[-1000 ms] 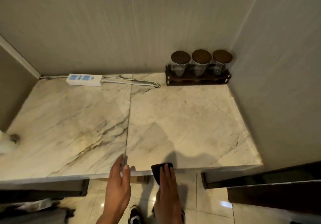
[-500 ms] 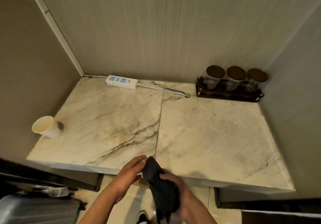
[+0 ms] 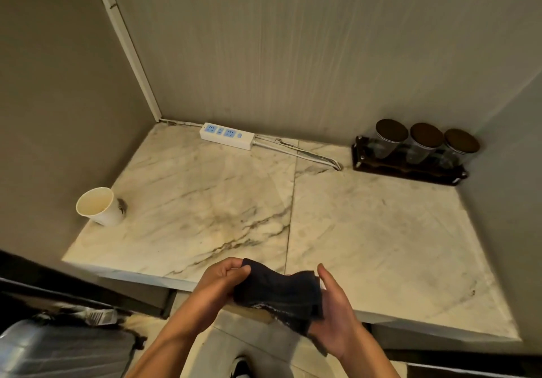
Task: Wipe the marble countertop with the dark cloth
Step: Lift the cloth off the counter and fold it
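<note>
Walled on three sides, counter (image 3: pixel 366 231) open only at near edge; middle bare. Cup (image 3: pixel 99 206) at far-left edge, strip (image 3: pixel 226 135) along back wall, jar rack (image 3: pixel 410 163) in back-right corner. Cloth (image 3: pixel 278 292) above near edge, off the counter, stretched left to right. Left hand (image 3: pixel 218 282) pinched shut on left end; right hand (image 3: pixel 337 316) half curled, cupping right end from below.

Countertop: marble countertop (image 3: pixel 366 231), two slabs, seam down the middle.
Far left: power strip (image 3: pixel 226 136).
Left edge: paper cup (image 3: pixel 99 206).
Far right: jar rack (image 3: pixel 410 163).
</note>
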Available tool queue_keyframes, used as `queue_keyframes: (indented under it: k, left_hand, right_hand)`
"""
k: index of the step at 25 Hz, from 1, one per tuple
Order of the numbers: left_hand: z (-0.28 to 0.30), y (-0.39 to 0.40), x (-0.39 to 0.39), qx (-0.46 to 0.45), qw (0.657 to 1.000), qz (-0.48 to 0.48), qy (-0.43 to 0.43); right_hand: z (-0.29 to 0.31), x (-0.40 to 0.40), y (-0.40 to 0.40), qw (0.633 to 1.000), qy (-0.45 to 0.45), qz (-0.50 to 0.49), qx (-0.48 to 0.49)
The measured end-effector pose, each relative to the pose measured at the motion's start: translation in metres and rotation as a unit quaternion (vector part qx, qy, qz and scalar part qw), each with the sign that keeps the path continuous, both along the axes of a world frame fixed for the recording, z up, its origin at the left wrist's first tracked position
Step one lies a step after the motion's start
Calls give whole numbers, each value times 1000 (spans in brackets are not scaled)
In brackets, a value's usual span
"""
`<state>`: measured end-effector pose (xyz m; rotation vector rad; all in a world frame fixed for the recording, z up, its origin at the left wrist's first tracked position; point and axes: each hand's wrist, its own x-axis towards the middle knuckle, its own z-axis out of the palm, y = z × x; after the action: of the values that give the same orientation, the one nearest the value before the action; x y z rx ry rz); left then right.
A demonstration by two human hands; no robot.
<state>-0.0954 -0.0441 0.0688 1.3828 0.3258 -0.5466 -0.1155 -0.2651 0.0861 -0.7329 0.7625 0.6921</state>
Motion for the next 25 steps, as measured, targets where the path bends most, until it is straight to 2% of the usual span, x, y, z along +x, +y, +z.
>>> queue_keyframes:
  k: [5,8,13,19,21,25]
  left_hand:
    - [-10,17,5,17,999,30,39]
    - [-18,18,14,55,994,62,69]
    - [-28,3,26,149,983,64,89]
    - [-40,-5,33,340,937,-58,57]
    - [-43,-5,34,369,925,-79,46]
    - [-42,-8,39,406,905,-121,35]
  right_hand:
    - [-5,43,8,997,-30,35,-68]
    - [-13,78,21,977,-66,90,-183]
    - [-35,136,45,882,-165,186,-399]
    - [-44,161,62,729,-241,290,-572]
    - [-46,162,63,709,-245,289,-595]
    - [-54,162,63,703,-237,276,-611]
